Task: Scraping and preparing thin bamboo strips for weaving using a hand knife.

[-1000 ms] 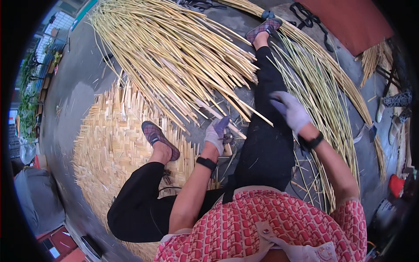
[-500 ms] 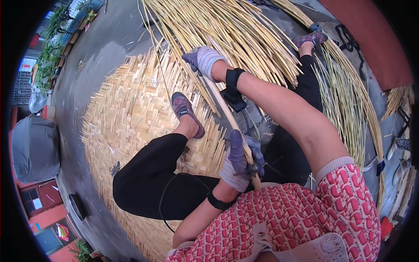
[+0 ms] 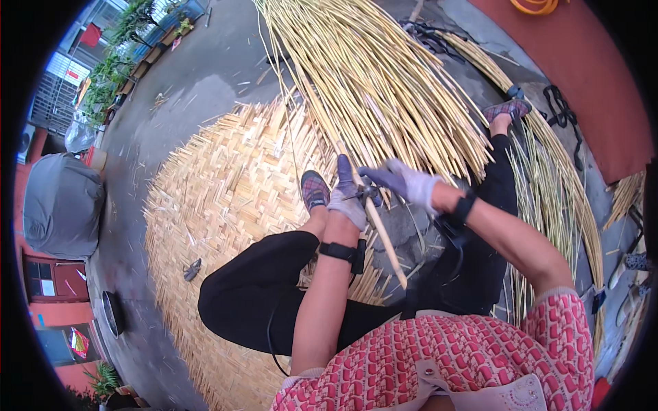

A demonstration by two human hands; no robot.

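My left hand point(image 3: 347, 196), in a purple and white glove, is closed around a thick pale stalk point(image 3: 388, 241) with its thumb along it. A small dark tool point(image 3: 369, 192) sits on the stalk beside that hand; its exact shape is hard to make out. The stalk's near end points toward my lap, and its far part runs among other stalks. My right hand point(image 3: 406, 182), gloved alike, is just right of the tool with fingers stretched and thumb apart. Whether its fingertips touch the tool I cannot tell.
A large pile of long stalks point(image 3: 384, 82) lies ahead. Under my left foot point(image 3: 315, 190) spreads a woven mat point(image 3: 219, 198) with ragged edges. Greener strips point(image 3: 545, 198) and a tied bundle point(image 3: 567, 157) lie at the right. A grey-covered object point(image 3: 63, 205) stands far left.
My left hand and the dark tool have moved forward, away from my body, along the stalk. My right hand has let go of the stalk farther up and come back toward the tool.
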